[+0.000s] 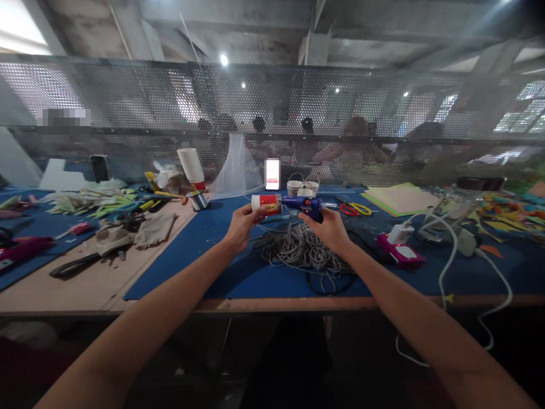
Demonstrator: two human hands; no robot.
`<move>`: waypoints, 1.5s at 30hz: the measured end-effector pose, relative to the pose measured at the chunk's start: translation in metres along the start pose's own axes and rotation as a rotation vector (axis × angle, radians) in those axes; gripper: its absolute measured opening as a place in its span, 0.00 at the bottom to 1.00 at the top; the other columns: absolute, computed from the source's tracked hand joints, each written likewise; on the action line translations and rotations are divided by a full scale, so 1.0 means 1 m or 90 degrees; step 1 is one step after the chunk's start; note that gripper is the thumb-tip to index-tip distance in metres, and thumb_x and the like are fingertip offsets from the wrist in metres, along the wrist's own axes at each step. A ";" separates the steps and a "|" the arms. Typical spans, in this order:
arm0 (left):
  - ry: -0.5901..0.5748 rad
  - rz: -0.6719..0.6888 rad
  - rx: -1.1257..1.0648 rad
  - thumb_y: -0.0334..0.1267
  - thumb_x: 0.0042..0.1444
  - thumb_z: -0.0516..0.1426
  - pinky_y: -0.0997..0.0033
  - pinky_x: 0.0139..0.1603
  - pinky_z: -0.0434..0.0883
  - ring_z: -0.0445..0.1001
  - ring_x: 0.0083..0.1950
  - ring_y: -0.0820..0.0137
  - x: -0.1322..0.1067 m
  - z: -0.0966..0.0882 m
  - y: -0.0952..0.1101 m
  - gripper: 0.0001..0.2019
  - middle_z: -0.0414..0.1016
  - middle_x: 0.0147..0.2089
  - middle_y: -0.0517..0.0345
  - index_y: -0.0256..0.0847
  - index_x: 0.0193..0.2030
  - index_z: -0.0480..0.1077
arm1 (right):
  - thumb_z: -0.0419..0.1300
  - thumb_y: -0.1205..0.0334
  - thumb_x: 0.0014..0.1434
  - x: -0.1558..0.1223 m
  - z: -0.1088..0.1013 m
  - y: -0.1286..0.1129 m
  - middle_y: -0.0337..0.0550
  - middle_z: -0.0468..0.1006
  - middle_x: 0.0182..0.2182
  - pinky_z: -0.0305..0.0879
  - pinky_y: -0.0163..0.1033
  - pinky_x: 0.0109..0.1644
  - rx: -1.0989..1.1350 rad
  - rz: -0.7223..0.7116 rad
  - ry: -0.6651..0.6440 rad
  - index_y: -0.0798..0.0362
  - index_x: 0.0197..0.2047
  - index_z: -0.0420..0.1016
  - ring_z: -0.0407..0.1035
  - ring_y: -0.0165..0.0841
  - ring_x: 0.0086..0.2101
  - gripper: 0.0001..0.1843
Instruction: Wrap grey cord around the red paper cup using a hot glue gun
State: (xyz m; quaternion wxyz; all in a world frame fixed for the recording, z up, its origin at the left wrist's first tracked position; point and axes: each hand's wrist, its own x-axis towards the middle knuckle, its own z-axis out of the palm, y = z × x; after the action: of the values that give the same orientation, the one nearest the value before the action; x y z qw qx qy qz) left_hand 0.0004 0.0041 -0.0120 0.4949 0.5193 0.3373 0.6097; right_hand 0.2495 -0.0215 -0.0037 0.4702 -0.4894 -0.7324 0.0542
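Note:
My left hand (242,225) is closed around a small white cup with a red label (264,203), held on its side above the blue mat. My right hand (327,227) grips a blue glue gun (305,205) whose nozzle points left and meets the cup's end. Both hands hover over a tangled bundle of grey cord (303,251) that lies on the mat just behind them.
The blue mat (238,272) covers a wooden table (85,284). Scissors with red and yellow handles (355,209), a pink and white device (400,254) with white cables, stacked paper cups (191,166), a lit phone (272,174), cloth and paper scraps lie about. People sit behind a perforated metal screen (298,108).

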 end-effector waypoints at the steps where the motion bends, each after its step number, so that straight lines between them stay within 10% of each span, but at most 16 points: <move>1: 0.000 0.000 0.000 0.45 0.48 0.69 0.61 0.51 0.71 0.78 0.47 0.62 0.000 0.000 0.000 0.16 0.83 0.45 0.49 0.40 0.42 0.81 | 0.60 0.38 0.59 0.000 0.000 0.000 0.43 0.77 0.25 0.63 0.42 0.36 -0.011 -0.003 -0.002 0.51 0.33 0.79 0.73 0.39 0.30 0.23; 45: 0.007 0.014 0.015 0.45 0.47 0.70 0.60 0.52 0.71 0.79 0.49 0.60 -0.003 0.004 0.004 0.16 0.83 0.45 0.50 0.40 0.41 0.82 | 0.56 0.39 0.63 0.000 -0.002 0.000 0.50 0.83 0.32 0.65 0.44 0.40 -0.110 -0.029 -0.015 0.51 0.42 0.83 0.77 0.45 0.35 0.25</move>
State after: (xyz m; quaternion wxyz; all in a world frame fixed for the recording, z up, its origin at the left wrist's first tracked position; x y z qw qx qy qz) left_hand 0.0027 -0.0007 -0.0087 0.4801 0.5251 0.3417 0.6140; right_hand 0.2508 -0.0219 -0.0025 0.4184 -0.5109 -0.7508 -0.0139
